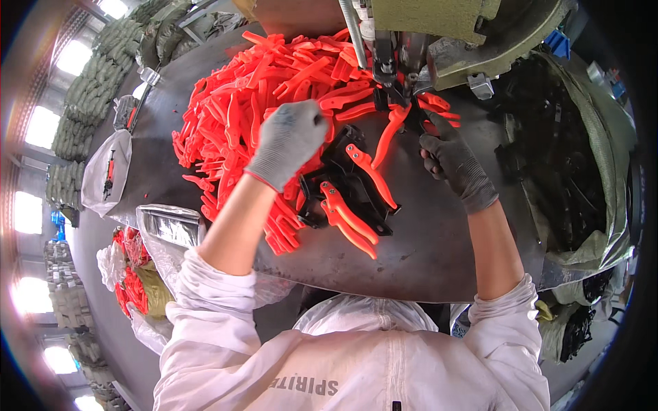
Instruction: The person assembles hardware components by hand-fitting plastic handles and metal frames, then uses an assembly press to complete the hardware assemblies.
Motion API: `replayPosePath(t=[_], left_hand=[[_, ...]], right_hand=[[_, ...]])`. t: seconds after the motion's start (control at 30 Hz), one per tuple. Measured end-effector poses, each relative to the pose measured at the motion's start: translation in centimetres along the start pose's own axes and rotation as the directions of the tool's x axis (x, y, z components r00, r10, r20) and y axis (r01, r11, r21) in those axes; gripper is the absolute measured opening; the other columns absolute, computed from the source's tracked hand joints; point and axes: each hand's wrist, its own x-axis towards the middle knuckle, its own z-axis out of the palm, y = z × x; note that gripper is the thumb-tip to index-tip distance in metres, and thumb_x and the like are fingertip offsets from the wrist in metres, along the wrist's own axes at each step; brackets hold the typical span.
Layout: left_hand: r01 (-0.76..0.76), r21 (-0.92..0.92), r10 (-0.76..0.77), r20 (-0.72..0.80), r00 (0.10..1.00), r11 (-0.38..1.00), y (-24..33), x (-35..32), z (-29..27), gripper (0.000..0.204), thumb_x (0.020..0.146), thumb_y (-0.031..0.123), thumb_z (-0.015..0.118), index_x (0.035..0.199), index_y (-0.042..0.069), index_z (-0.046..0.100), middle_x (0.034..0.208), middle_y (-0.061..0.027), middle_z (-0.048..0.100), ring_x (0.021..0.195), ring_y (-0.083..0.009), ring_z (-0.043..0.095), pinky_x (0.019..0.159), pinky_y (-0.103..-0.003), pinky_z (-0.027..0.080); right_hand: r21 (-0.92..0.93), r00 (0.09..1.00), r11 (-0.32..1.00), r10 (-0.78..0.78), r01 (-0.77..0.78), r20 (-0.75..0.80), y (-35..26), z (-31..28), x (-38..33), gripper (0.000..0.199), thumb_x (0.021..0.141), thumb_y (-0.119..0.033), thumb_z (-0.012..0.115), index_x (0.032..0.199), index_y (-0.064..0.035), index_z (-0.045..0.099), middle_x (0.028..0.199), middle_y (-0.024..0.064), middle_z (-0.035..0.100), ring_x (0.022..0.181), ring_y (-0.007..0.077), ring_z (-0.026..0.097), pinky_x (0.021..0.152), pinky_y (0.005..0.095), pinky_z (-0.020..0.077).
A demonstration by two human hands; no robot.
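Observation:
My left hand (291, 140), in a grey knit glove, is closed above the heap of red plastic handles (236, 96); what its fingers hold, if anything, is hidden. My right hand (458, 164), in a dark grey glove, is closed on a black plastic part (415, 122) just below the press head (401, 58). Beside that part, a red handle (391, 137) slants down from under the press. Between my hands lie black clamp-like pieces with red handles fitted, one red handle pair (348, 219) nearer me and another (372, 175) beyond it.
A large woven sack (606, 185) of black parts lies at the right on the dark metal table (439, 264). The press's curved metal frame (507, 48) overhangs the far right. At the left are a clear plastic bag (106, 171) and bagged red parts (133, 288). Stacked sacks (86, 103) line the wall.

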Motion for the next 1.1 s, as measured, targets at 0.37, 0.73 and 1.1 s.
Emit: replayPosePath(t=[0.37, 0.73, 1.1], left_hand=[[0.295, -0.513, -0.149, 0.306, 0.94, 0.806, -3.8, -1.0, -3.2, 0.028, 0.079, 0.023, 0.057, 0.098, 0.002, 0.061, 0.086, -0.0123, 0.067, 0.079, -0.0244, 0.066, 0.068, -0.037, 0.054], [0.376, -0.814, 0.222, 0.506, 0.834, 0.442, 3.7, -1.1, -3.5, 0.047, 0.086, 0.015, 0.061, 0.128, 0.004, 0.044, 0.089, -0.0028, 0.061, 0.063, -0.0053, 0.052, 0.051, -0.019, 0.041], [0.32, -0.849, 0.126, 0.404, 0.906, 0.42, 6.7, -0.6, 3.0, 0.039, 0.095, 0.031, 0.053, 0.114, -0.003, 0.053, 0.092, -0.0083, 0.06, 0.076, -0.0158, 0.062, 0.067, -0.029, 0.053]], right_hand=[[-0.15, 0.994, 0.985, -0.078, 0.088, 0.07, -2.4, 0.5, -1.7, 0.056, 0.087, -0.016, 0.052, 0.14, -0.01, 0.035, 0.067, 0.0, 0.05, 0.05, 0.0054, 0.045, 0.046, 0.0219, 0.0394], [0.107, 0.986, 0.993, -0.068, 0.052, 0.152, 1.1, -0.4, -0.3, 0.059, 0.086, -0.011, 0.049, 0.142, -0.0078, 0.031, 0.07, -0.0001, 0.048, 0.049, 0.0062, 0.043, 0.043, 0.0219, 0.0367], [-0.917, 0.719, 0.182, -0.68, 0.355, 0.144, 0.2, -10.6, -0.1, 0.023, 0.082, -0.013, 0.056, 0.102, -0.0114, 0.067, 0.103, 0.015, 0.059, 0.099, 0.0285, 0.058, 0.087, 0.0371, 0.0467]])
